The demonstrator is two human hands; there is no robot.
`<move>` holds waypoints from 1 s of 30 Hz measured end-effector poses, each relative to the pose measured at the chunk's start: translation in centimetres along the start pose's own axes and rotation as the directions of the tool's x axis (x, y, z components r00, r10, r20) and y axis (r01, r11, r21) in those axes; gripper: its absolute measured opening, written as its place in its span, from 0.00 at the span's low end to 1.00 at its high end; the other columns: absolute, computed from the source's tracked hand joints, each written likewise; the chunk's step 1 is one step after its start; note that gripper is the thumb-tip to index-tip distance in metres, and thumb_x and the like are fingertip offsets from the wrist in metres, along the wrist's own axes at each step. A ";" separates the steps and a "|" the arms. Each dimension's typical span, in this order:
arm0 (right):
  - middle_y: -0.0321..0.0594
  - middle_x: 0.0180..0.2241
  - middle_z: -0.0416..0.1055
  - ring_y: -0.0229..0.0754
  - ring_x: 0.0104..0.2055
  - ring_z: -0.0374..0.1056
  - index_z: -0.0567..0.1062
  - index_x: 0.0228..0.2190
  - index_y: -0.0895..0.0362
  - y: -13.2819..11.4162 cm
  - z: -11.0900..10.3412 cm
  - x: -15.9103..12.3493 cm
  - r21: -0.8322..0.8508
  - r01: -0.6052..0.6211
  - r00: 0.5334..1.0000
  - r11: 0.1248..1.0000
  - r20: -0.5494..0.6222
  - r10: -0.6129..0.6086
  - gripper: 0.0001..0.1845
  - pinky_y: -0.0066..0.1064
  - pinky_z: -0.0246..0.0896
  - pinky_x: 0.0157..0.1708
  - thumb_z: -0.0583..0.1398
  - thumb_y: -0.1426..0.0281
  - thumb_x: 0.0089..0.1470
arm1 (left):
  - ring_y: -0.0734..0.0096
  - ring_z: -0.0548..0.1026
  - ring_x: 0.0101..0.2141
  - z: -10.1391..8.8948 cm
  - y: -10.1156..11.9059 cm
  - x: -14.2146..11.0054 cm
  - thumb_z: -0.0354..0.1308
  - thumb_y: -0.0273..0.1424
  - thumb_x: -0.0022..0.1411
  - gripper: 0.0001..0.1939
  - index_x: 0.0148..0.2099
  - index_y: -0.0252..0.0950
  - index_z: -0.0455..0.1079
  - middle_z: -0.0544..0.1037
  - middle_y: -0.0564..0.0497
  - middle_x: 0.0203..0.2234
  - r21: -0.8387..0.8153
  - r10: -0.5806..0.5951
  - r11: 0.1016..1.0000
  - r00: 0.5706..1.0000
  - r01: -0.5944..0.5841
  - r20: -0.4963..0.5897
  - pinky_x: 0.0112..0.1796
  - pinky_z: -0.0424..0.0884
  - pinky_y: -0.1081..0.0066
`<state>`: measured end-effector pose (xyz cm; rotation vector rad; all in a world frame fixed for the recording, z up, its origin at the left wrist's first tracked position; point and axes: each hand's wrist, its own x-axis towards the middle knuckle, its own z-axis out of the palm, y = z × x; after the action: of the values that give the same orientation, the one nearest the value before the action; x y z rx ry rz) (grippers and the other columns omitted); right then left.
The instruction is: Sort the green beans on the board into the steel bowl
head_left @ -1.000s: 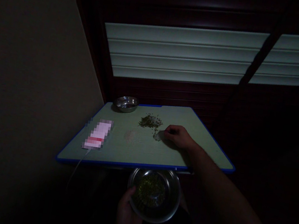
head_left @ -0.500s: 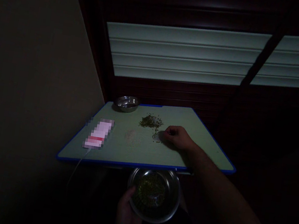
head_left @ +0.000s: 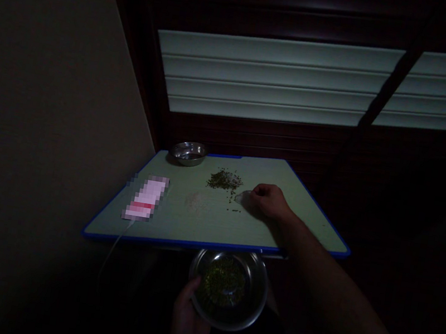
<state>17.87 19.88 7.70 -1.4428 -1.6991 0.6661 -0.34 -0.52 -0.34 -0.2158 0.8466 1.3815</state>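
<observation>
My left hand (head_left: 191, 320) grips the near left rim of a steel bowl (head_left: 253, 313), thumb over the edge, just below the table's front edge. Small green grains or seeds (head_left: 224, 280) lie in it. Over the tabletop, my right hand (head_left: 271, 200) is closed on a small pale spoon (head_left: 243, 196) pointing left; its handle is mostly hidden by the fingers. Beyond the spoon spreads a pile of greenish-brown grains (head_left: 224, 179) with some whitish ones at its right. A few loose grains (head_left: 234, 210) lie just in front of the spoon. A faint pale patch of fine bits (head_left: 196, 202) is farther left.
The light green table (head_left: 171, 226) has a blue rim. A smaller steel bowl (head_left: 188, 153) stands at its back left corner. A blurred-out phone (head_left: 146, 198) with a white cable (head_left: 110, 253) lies at the left. Behind are dark wooden doors with pale slats (head_left: 271, 78); a wall (head_left: 51, 77) is at left.
My right hand has lifted slightly and moved a little right and away with the spoon, leaving a few grains where the spoon was. My left hand still holds the bowl in place.
</observation>
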 end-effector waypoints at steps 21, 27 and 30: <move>0.35 0.20 0.68 0.35 0.23 0.60 0.72 0.20 0.58 0.1 0.4 -0.1 0.043 0.076 0.997 0.996 -0.012 -0.076 0.07 0.27 0.55 0.25 0.59 0.67 0.41 | 0.58 0.81 0.38 0.3 0.0 -0.3 0.54 0.29 0.60 0.13 0.45 0.33 0.76 0.83 0.45 0.31 0.021 -0.008 1.000 1.000 0.008 -0.003 0.48 0.73 0.57; 0.34 0.19 0.68 0.35 0.23 0.60 0.72 0.20 0.58 0.1 0.3 0.0 0.014 0.032 0.999 0.999 -0.017 -0.032 0.06 0.28 0.54 0.25 0.58 0.68 0.41 | 0.58 0.81 0.37 0.0 0.0 -0.2 0.55 0.29 0.60 0.17 0.50 0.31 0.75 0.84 0.45 0.31 0.031 -0.005 1.000 1.000 0.005 -0.002 0.48 0.73 0.57; 0.35 0.19 0.69 0.36 0.23 0.61 0.73 0.20 0.58 0.2 0.3 0.0 -0.018 0.039 0.998 0.999 -0.052 -0.040 0.05 0.28 0.54 0.25 0.58 0.69 0.41 | 0.58 0.80 0.38 0.1 0.0 -0.2 0.55 0.29 0.60 0.18 0.51 0.31 0.74 0.84 0.45 0.31 0.033 0.003 0.999 1.000 -0.003 -0.002 0.47 0.73 0.57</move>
<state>17.75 19.97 7.36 -1.4226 -1.6919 0.5881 -0.30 -0.66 -0.13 -0.1906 0.8709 1.3690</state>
